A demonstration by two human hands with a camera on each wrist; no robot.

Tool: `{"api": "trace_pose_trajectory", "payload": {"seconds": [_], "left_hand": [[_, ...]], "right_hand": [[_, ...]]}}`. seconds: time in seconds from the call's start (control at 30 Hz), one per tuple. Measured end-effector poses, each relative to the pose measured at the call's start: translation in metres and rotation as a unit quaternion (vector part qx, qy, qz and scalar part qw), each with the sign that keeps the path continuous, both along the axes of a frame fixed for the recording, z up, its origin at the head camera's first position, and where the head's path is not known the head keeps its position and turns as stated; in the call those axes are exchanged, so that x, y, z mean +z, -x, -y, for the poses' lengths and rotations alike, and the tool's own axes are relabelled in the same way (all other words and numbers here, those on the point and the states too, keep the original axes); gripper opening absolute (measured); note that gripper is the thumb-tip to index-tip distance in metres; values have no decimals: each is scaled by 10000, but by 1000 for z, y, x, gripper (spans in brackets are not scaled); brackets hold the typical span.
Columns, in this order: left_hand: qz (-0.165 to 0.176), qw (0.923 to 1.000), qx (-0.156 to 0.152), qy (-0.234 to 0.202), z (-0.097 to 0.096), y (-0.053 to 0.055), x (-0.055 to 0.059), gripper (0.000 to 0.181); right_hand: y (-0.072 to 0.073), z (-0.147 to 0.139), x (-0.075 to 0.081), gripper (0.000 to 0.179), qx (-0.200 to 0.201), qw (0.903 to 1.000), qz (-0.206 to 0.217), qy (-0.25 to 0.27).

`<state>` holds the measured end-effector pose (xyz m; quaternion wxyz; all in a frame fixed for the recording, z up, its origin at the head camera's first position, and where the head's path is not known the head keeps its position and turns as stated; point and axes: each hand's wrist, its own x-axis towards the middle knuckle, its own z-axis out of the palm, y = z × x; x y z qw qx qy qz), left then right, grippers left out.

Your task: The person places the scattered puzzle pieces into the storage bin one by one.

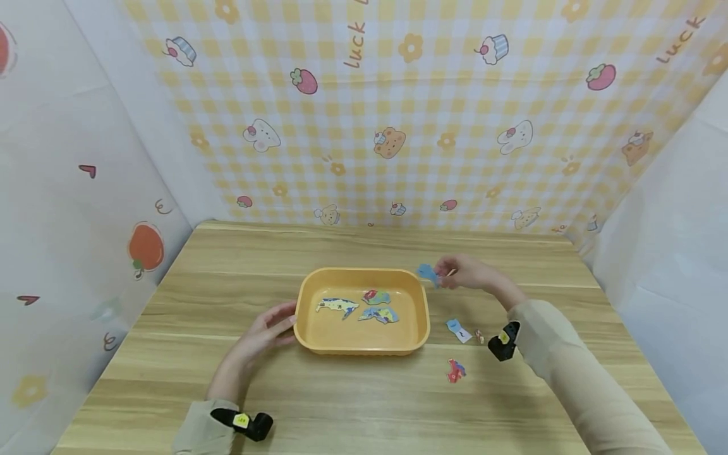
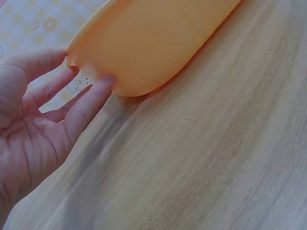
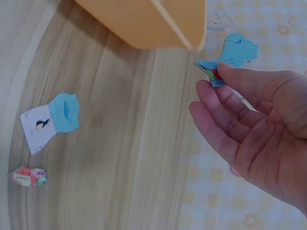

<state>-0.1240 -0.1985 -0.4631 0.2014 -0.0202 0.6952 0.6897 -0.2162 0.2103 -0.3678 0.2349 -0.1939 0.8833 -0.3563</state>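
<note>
Orange tray (image 1: 352,336), blue piece (image 3: 237,51), yellow-checked backdrop (image 1: 364,101)

head view: bright, even, diffuse light; faint shadow under my right sleeve (image 1: 586,379) on the table (image 1: 352,404). left wrist view: dimmer, blurred shadow below my left hand (image 2: 43,129). right wrist view: greyish, dim; tray (image 3: 144,24) casting soft shadow; table grain bowed at left edge.

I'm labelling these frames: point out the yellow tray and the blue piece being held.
Yellow tray (image 1: 341,335): head view, on its bare floor.
Blue piece (image 3: 235,51): right wrist view, on its wide end.
</note>
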Motion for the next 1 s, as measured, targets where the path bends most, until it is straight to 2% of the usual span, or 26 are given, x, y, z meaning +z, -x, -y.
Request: {"api": "trace_pose_trajectory", "payload": {"seconds": [0.4, 0.57, 0.73, 0.87, 1.0], "left_hand": [[12, 10000, 13, -28, -1, 2, 0, 56], [-46, 10000, -65, -27, 0, 2, 2, 55], [-79, 9999, -122, -63, 2, 1, 3, 56], [-76, 9999, -103, -63, 1, 0, 3, 56], [-66, 9999, -102, -79, 0, 0, 3, 56]], "right_hand": [[5, 31, 5, 18, 398, 9990, -71, -167], [5, 46, 11, 17, 474, 9984, 37, -312], [8, 65, 9, 16, 600, 9973, 154, -393], [9, 78, 7, 14, 808, 9957, 56, -456], [8, 91, 7, 13, 1044, 9924, -223, -609]]}}
